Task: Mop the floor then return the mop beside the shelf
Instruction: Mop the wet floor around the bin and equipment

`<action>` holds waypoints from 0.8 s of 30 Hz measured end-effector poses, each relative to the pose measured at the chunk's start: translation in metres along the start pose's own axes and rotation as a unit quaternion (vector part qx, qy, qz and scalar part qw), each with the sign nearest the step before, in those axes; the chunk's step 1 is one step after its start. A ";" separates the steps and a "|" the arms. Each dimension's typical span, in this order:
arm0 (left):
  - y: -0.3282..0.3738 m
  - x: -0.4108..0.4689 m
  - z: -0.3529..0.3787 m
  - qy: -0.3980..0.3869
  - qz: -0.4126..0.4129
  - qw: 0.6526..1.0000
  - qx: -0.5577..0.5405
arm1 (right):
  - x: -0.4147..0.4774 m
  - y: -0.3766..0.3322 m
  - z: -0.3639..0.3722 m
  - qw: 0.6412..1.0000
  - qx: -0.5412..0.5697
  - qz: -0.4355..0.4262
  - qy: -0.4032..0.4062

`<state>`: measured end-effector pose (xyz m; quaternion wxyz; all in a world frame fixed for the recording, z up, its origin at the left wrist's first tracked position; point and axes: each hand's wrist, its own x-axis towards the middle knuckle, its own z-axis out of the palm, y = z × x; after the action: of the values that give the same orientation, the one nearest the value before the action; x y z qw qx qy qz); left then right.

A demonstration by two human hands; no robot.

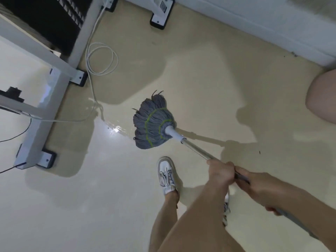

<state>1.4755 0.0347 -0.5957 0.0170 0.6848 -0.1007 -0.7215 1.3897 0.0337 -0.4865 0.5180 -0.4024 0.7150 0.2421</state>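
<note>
Steel tubing runs through two fists. The left hand [221, 172] is wrapped tight round the handle of the mop [195, 149]. The right hand [254, 187] is curled round it just behind, toward four o'clock, and the two nearly touch.

From the grip the shaft slants toward ten o'clock to a white collar and the grey mop head [152, 124], ringed with green stitching. It lies spread on the cream floor [209, 73]. A white sneaker [166, 174] stands at six o'clock of the head, close to the shaft.

At nine o'clock of the head a wet patch [114, 129] glares on the floor. A white cable [101, 59] crosses it, coiled in a loop at eleven o'clock and trailing down near the strands without touching them.

Beyond the cable, from nine to eleven o'clock, stands a white frame [54, 60] on black foot pads [81, 80]. A thin black cable [16, 135] hangs by its lower leg. At twelve o'clock another black-footed base [161, 17] sits against the white wall [236, 20]. At three o'clock a pale rounded shape [321, 99] cuts into view; I cannot tell what it is.
</note>
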 end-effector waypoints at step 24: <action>-0.104 0.021 0.212 0.149 0.023 0.983 0.107 | 0.064 0.248 0.017 0.986 -0.111 -0.113 -0.048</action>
<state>1.2759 0.1592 -0.6251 -0.0249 0.7799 -0.1894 -0.5960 1.1847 0.1649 -0.5695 0.5279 -0.5231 0.6080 0.2792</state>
